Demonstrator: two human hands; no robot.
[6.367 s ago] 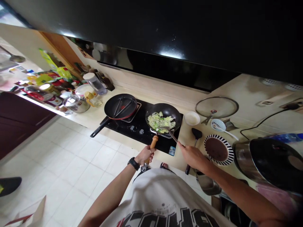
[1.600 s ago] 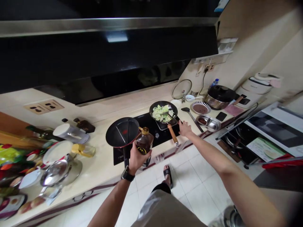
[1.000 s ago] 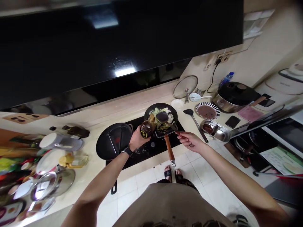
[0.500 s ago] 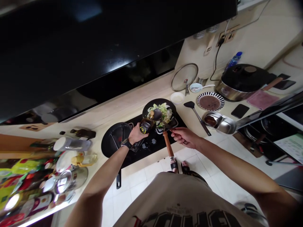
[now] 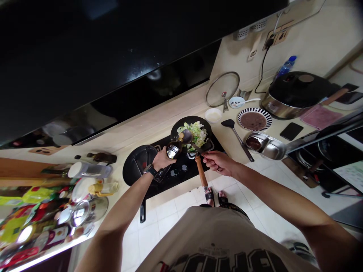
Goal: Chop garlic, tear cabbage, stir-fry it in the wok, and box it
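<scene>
My left hand (image 5: pixel 162 159) is wrapped round a dark glass bottle (image 5: pixel 173 149), tipped so its neck points right. The mouth is at a ladle (image 5: pixel 186 137), whose bowl hangs over the chopped cabbage (image 5: pixel 197 132). My right hand (image 5: pixel 217 162) grips the ladle's handle near the front rim of the wok. The wok (image 5: pixel 181 121) sits on the right side of the black hob (image 5: pixel 180 172), its wooden handle (image 5: pixel 201 172) pointing toward me. Whether liquid runs from the bottle is too small to tell.
A black frying pan (image 5: pixel 136 166) stands left on the hob. To the right lie a black spatula (image 5: pixel 238 138), a striped plate (image 5: pixel 269 122), a divided steel tray (image 5: pixel 272 147) and a lidded pot (image 5: pixel 279 107). The range hood (image 5: pixel 113 56) hangs overhead; bottles and jars crowd the left.
The bottle has turned slightly in my left hand, and its label now shows a bright glare. The ladle and my right hand stay almost in place; the view has shifted a little.
</scene>
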